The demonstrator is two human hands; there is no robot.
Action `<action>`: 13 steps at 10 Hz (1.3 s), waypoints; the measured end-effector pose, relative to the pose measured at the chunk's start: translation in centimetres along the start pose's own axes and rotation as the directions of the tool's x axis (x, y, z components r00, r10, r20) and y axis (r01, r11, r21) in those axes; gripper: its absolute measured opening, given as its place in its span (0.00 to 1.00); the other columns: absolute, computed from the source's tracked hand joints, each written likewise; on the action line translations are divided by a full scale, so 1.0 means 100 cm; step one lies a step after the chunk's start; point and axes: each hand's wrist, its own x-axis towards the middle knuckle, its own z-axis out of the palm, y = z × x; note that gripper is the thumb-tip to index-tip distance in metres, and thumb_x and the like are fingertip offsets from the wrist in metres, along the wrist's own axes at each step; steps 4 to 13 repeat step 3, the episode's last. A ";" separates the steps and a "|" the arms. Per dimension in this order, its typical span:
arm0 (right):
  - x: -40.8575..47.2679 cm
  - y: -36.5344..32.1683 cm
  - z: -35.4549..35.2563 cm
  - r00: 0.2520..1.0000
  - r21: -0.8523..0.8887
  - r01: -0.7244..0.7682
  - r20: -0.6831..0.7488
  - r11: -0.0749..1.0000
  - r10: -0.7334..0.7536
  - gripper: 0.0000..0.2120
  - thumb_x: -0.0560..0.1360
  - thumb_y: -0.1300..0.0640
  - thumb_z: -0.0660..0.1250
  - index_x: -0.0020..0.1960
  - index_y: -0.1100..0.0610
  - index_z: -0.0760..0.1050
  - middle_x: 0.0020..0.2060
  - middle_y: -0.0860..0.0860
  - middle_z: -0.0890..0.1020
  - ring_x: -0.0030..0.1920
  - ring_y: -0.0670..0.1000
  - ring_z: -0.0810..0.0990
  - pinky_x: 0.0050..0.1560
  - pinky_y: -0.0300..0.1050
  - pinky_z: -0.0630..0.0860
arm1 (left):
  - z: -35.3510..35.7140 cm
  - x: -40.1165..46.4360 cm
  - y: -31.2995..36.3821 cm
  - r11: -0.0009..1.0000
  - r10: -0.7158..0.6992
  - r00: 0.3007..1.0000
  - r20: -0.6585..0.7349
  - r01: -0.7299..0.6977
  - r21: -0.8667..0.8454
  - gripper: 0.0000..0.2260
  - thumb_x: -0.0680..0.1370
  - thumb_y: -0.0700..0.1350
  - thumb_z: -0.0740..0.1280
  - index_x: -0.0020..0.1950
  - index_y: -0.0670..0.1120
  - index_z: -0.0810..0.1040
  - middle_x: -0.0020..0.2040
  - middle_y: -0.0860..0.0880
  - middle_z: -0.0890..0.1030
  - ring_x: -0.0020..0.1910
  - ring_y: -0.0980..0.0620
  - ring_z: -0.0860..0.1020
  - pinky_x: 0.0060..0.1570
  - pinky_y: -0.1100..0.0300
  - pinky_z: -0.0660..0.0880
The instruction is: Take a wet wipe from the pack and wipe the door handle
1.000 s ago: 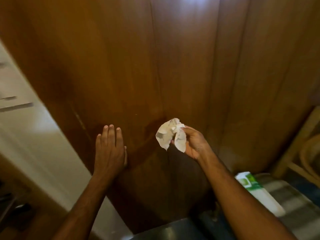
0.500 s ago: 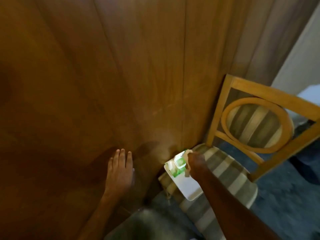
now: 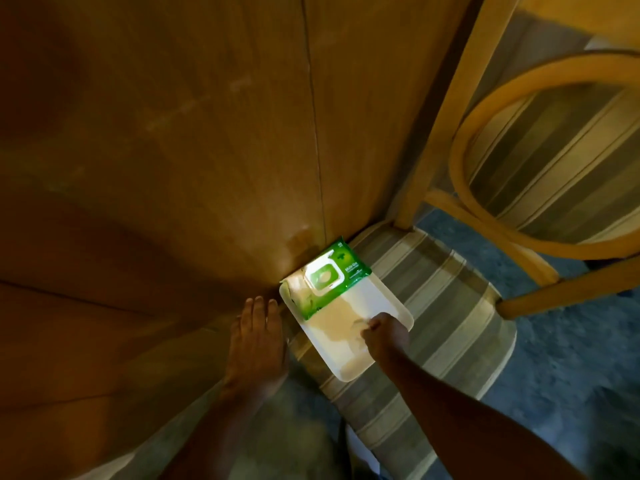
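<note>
A green wet wipe pack (image 3: 330,276) with a shut white flap lies at the far end of a white tray (image 3: 346,358) on a chair seat. My right hand (image 3: 384,337) is down on the tray's near half, fingers curled around a pale crumpled wipe (image 3: 358,328) that is mostly hidden under them. My left hand (image 3: 258,341) rests flat, fingers together, against the brown wooden door (image 3: 173,168) just left of the tray. No door handle is in view.
The tray sits on a striped cushioned chair seat (image 3: 450,323) pushed against the door. The chair's wooden back (image 3: 446,133) with an oval striped panel rises at the right. Blue carpet (image 3: 571,375) covers the floor around it.
The view swung down and right from the door to the chair. My right hand came down with the crumpled wipe, past the pack, onto the tray's near half. My left hand stayed on the door.
</note>
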 end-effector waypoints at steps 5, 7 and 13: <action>-0.007 -0.010 0.000 0.969 -0.590 0.227 0.059 0.775 -0.239 0.11 0.76 0.54 0.63 0.56 0.56 0.79 0.56 0.55 0.77 0.55 0.55 0.78 0.52 0.54 0.80 | -0.020 -0.001 -0.011 0.999 -0.031 1.000 -0.006 0.031 -0.011 0.34 0.79 0.54 0.57 0.80 0.42 0.48 0.81 0.40 0.54 0.80 0.40 0.49 0.76 0.44 0.53; -0.007 -0.010 0.000 0.969 -0.590 0.227 0.059 0.775 -0.239 0.11 0.76 0.54 0.63 0.56 0.56 0.79 0.56 0.55 0.77 0.55 0.55 0.78 0.52 0.54 0.80 | -0.020 -0.001 -0.011 0.999 -0.031 1.000 -0.006 0.031 -0.011 0.34 0.79 0.54 0.57 0.80 0.42 0.48 0.81 0.40 0.54 0.80 0.40 0.49 0.76 0.44 0.53; -0.007 -0.010 0.000 0.969 -0.590 0.227 0.059 0.775 -0.239 0.11 0.76 0.54 0.63 0.56 0.56 0.79 0.56 0.55 0.77 0.55 0.55 0.78 0.52 0.54 0.80 | -0.020 -0.001 -0.011 0.999 -0.031 1.000 -0.006 0.031 -0.011 0.34 0.79 0.54 0.57 0.80 0.42 0.48 0.81 0.40 0.54 0.80 0.40 0.49 0.76 0.44 0.53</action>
